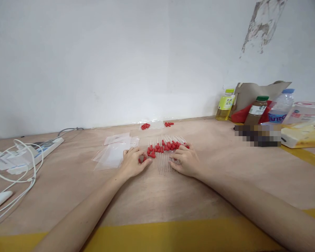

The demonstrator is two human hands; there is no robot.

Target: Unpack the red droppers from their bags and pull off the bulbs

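A row of thin clear tubes (161,163) with red rubber bulbs (162,149) lies in the middle of the table, some tubes pointing toward me and others toward the wall. At the left end of the row, my left hand (133,161) rests with curved fingers; thumb and index finger are apart, and a few red bulbs (142,159) show in the gap. My right hand (185,161) lies over the right end, fingers bent and apart, touching tubes and bulbs. The palm side of both hands is hidden.
Clear flat plastic bags (115,150) lie left of my left hand. Two bags with red bulbs (145,126) sit by the wall. A power strip (51,150) with white cables (33,171) is at left. Bottles (225,106), a beige bag (265,91) and a tissue pack (304,135) stand at right.
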